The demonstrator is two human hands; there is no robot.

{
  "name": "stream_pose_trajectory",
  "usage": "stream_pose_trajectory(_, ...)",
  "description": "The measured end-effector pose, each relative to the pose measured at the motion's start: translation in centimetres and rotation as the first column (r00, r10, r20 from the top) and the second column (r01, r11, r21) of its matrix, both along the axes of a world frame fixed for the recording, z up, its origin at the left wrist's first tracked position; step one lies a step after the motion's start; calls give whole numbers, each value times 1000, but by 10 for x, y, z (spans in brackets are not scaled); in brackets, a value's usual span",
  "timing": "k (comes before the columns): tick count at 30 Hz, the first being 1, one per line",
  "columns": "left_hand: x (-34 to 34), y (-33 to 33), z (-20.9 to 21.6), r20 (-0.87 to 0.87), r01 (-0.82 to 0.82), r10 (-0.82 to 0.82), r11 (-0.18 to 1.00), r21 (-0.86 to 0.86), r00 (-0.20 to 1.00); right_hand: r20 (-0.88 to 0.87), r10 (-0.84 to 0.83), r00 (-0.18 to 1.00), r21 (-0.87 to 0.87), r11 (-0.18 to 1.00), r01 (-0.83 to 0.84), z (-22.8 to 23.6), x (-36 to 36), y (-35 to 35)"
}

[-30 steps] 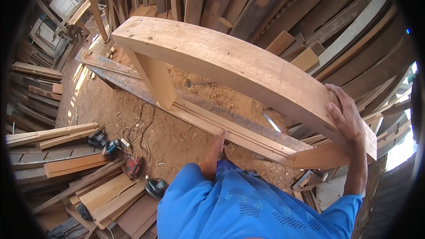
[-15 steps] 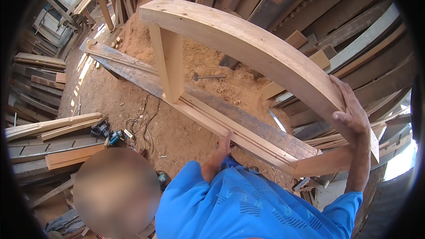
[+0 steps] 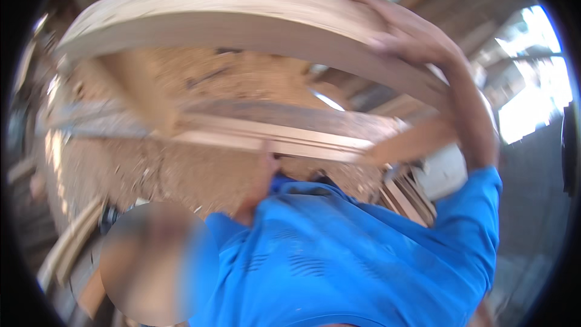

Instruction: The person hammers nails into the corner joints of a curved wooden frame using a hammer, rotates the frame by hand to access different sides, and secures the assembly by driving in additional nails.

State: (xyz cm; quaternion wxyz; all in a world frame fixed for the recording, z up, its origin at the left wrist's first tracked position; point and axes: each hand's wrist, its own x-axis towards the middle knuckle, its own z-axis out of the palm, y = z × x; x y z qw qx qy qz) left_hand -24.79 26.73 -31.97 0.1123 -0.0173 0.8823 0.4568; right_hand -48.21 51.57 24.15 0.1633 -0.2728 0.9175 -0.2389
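A pale wooden frame (image 3: 230,31) stands on edge, with a thick board uppermost that looks curved in this wide view. Two short crosspieces join it to a grooved lower rail (image 3: 290,142). Over the top board, toward its right end, my right hand (image 3: 414,36) is closed, thumb on the near side and fingers across the upper face. Low down, my left hand (image 3: 261,166) grips the near edge of the rail around its middle. Motion smears that hand, and part of its fingers is hidden. Under the rail lies a long worn plank (image 3: 254,112).
Sawdust and shavings (image 3: 260,72) cover the ground beyond the plank. Timber pieces (image 3: 405,197) lean at the lower right, near a whitish block-like object (image 3: 445,172). More boards (image 3: 78,239) lie at the lower left, beside a blurred round patch. Stacked planks line the back.
The whole view has swung and smeared, so the frame appears farther left and higher. Both hands stay on the frame, the right on its top board and the left on the rail.
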Motion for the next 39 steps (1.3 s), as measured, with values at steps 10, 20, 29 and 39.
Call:
stream_pose_trajectory(10,-27,-7,28,785,-785,30,83,614,618,-207,-213,955,56,972,229,-20,13,-8)
stream_pose_trajectory(20,-22,-10,17,805,-807,73,99,582,589,-116,14,993,79,997,-5,12,24,-24)
stream_pose_trajectory(29,-29,-28,33,870,-815,-108,310,489,481,-253,-34,967,56,997,50,-13,17,-24)
stream_pose_trajectory(39,-88,-120,110,588,13,-565,727,686,579,-283,-101,954,70,990,125,-13,20,-22)
